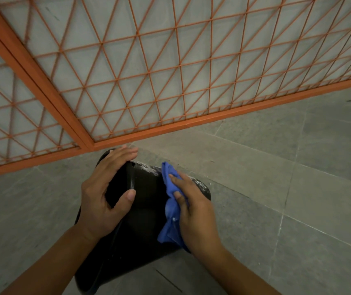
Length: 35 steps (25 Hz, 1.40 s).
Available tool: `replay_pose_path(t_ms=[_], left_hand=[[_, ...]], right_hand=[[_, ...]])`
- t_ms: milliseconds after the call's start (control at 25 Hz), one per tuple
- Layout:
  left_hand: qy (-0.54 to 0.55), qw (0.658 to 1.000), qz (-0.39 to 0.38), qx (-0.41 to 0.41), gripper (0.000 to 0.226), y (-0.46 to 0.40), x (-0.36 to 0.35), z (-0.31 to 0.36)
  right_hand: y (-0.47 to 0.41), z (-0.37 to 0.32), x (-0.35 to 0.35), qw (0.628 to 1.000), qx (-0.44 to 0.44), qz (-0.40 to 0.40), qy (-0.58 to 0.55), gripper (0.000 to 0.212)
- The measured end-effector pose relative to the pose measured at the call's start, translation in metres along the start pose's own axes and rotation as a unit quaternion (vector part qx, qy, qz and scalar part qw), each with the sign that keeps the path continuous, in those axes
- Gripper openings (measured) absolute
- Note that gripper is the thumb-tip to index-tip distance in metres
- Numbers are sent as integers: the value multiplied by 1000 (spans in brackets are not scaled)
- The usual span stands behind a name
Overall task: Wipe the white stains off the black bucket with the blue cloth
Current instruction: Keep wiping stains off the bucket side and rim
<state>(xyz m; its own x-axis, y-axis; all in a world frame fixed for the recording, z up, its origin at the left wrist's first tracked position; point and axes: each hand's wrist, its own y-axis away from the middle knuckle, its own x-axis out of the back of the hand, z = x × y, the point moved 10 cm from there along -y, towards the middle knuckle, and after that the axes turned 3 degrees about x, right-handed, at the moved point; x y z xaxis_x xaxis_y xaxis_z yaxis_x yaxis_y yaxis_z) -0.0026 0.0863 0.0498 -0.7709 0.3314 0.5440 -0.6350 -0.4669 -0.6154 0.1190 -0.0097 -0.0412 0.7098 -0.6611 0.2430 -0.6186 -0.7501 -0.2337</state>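
While the orange metal grille (140,67) fills the frame from nine o'clock round to three, and the grey tiled floor (297,171) spreads from three down to six, the black bucket (147,220) sits low at six o'clock on that floor, just beside the grille's bottom rail. It appears tilted or lying over, though its exact pose is hard to read against its own darkness. At the bucket's ten o'clock the left hand (106,188) steadies it, fingers laid over the rim and thumb curled in against the inner wall, so it grips the edge. At the bucket's three o'clock the right hand (195,211) clutches the bunched blue cloth (171,207), pressing it onto the bucket's upper right edge. White stains (149,168) show along the rim at twelve o'clock, between the two hands, and more flecks (200,184) at about two o'clock beyond the right fingers. Wiping seems well under way but unfinished, since those marks remain. I judge the next move calls for sliding the cloth along the rim toward twelve o'clock with firm pressure, while the left hand holds the bucket from turning.
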Motion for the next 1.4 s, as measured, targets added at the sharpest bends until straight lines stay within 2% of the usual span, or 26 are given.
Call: replay_pose_path(t_ms=[120,200,320,480,560,640,720,840,960,1080,1240,1400], left_hand=[[-1,1000,-9,-9,63,-1,-1,5],[-15,999,-23,-26,64,2,-2,10],[-27,999,-17,-33,59,4,1,10],[-18,1000,-7,-23,58,2,2,7],[-20,999,-21,-27,63,3,-2,11],[-32,998,-32,-38,67,5,-5,17],[-41,998,-34,-42,66,4,-8,21],[-36,998,-35,-38,63,4,-9,23],[-18,998,-47,-24,56,-3,-6,20],[-22,997,-59,37,36,-12,-6,11],[-19,990,-115,74,62,3,-25,10],[-35,994,-93,46,67,5,-13,13]], right_hand=[[15,8,9,999,-37,18,-10,40],[30,-8,2,999,-7,8,-40,46],[20,-11,-6,999,27,-23,-25,46],[10,29,18,997,-74,32,15,35],[20,24,18,996,-91,23,11,37],[21,8,8,998,-65,-12,-19,38],[9,3,9,1000,-24,-19,-1,33],[2,30,22,998,-55,18,33,29],[11,45,24,996,-83,20,36,30],[15,48,22,996,-72,10,47,32],[23,36,24,998,-53,33,32,37],[27,10,0,998,44,1,42,40]])
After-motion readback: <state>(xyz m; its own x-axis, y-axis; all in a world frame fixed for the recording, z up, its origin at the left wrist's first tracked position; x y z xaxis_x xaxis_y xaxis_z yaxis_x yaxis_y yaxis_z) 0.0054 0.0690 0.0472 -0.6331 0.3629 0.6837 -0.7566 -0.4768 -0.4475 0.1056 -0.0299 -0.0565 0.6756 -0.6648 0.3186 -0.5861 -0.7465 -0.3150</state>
